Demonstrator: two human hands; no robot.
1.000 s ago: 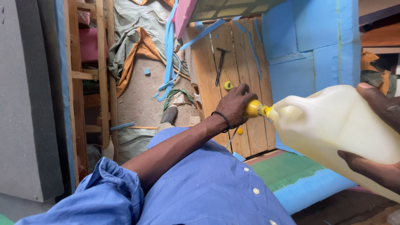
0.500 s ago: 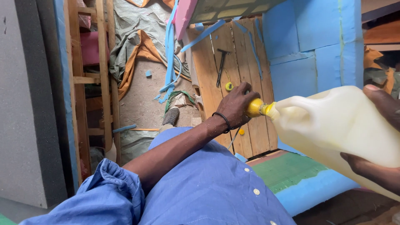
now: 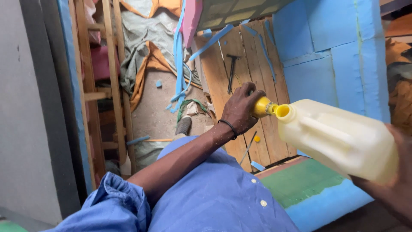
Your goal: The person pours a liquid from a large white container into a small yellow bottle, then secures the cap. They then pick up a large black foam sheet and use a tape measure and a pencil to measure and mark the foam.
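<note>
Head view shows the yellow cap (image 3: pixel 260 107) already off the pale plastic jerrycan (image 3: pixel 339 139), pinched in the left hand (image 3: pixel 240 109) fingers just beside its open spout, while the right hand (image 3: pixel 395 189) grips the jerrycan's base.

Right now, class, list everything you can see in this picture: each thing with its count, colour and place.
Jug: one, pale cream, tilted at right.
Cap: one, yellow, beside the jug's mouth.
Wooden boards: several, brown, centre.
Foam panels: several, blue, upper right.
Foam strips: several, blue, on the floor.
Wooden frame: one, light brown, left.
Shirt: one, blue, bottom.
Left hand: one, gripping the cap.
Right hand: one, supporting the jug.
</note>
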